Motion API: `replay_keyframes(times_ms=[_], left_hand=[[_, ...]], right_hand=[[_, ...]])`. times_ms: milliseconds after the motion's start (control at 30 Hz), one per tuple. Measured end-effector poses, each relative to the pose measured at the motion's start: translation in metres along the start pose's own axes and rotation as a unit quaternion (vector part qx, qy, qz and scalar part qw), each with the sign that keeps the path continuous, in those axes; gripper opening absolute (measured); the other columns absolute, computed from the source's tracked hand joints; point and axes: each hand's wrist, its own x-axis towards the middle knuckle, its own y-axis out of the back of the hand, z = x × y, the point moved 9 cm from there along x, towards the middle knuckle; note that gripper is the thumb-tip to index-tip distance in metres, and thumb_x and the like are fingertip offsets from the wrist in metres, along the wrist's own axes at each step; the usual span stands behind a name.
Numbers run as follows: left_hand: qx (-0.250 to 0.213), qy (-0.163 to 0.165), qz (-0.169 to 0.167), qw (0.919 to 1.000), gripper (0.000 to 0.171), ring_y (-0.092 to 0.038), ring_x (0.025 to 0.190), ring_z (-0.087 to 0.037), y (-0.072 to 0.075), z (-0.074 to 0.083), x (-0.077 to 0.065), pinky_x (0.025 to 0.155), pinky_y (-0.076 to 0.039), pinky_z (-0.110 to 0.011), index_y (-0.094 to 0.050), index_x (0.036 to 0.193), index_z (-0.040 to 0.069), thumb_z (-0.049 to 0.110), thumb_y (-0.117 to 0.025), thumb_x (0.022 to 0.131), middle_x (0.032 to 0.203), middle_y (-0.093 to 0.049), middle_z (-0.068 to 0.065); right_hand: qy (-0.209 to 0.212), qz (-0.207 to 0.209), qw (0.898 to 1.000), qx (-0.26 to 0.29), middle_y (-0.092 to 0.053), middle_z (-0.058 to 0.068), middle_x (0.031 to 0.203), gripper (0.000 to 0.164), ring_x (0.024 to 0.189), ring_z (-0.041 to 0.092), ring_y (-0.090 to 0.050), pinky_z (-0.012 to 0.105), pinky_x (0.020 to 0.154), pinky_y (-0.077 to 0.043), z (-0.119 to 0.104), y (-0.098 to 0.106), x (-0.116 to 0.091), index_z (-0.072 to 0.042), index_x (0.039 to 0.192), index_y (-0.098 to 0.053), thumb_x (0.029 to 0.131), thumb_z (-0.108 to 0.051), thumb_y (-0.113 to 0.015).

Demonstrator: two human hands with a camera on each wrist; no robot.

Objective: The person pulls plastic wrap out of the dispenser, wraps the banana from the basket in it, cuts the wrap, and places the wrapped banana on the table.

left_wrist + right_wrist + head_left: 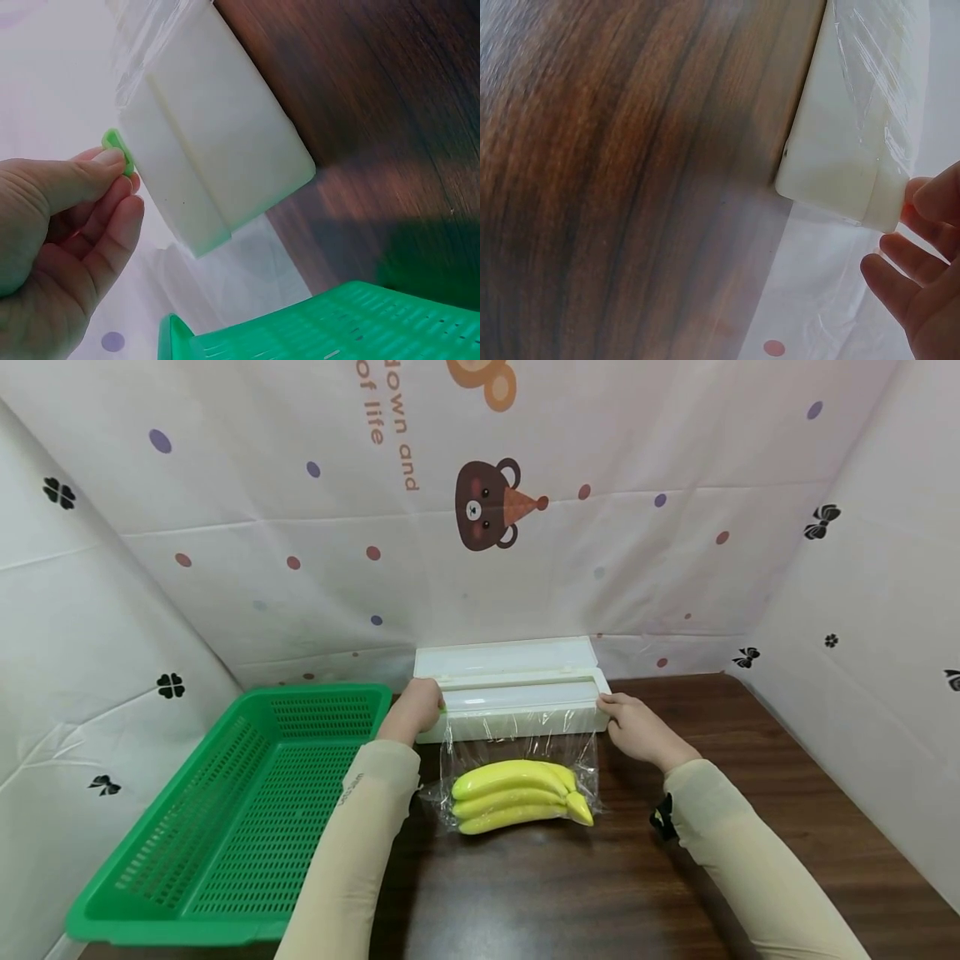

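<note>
A white cling film dispenser [431, 735] lies near the back wall, its lid [506, 656] raised and a film roll [517, 695] inside. Clear cling film [521, 748] hangs from its front edge and spreads over a bunch of yellow bananas [506, 797] on the table. At the dispenser's left end, my left hand [422, 703] pinches a small green slider [112, 139] between thumb and fingers. My right hand [641, 727] holds the dispenser's right corner with thumb and forefinger; the other fingers are apart from it in the right wrist view.
A green perforated basket [168, 933] stands on the left, close to my left forearm. Dark wooden table [570, 893] extends in front and to the right. Printed white sheeting [300, 593] covers the walls behind and on both sides.
</note>
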Motion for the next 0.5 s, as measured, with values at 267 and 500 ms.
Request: replay_keyframes(times_ms=[267, 500], left_hand=[[0.013, -0.016, 0.007, 0.9998, 0.034, -0.059, 0.104, -0.022, -0.0005, 0.0072, 0.0026, 0.090, -0.049, -0.037, -0.073, 0.104, 0.003, -0.009, -0.044, 0.089, 0.114, -0.067, -0.011], [0.001, -0.016, 0.007, 0.9998, 0.035, -0.058, 0.108, -0.027, -0.0021, 0.0084, 0.0028, 0.085, -0.050, -0.036, -0.073, 0.103, 0.003, -0.009, -0.042, 0.090, 0.116, -0.067, -0.011]], right_hand=[[0.000, 0.001, 1.000, 0.006, -0.034, 0.029, 0.145, 0.045, 0.133, 0.047, -0.032, 0.051, 0.091, -0.040, -0.0014, -0.0001, -0.0009, 0.009, 0.137, -0.040, 0.094, -0.002, -0.038], [0.008, 0.008, 1.000, 0.002, -0.036, 0.029, 0.144, 0.045, 0.132, 0.047, -0.033, 0.056, 0.100, -0.037, -0.0032, 0.0013, -0.0012, 0.010, 0.136, -0.041, 0.094, -0.002, -0.038]])
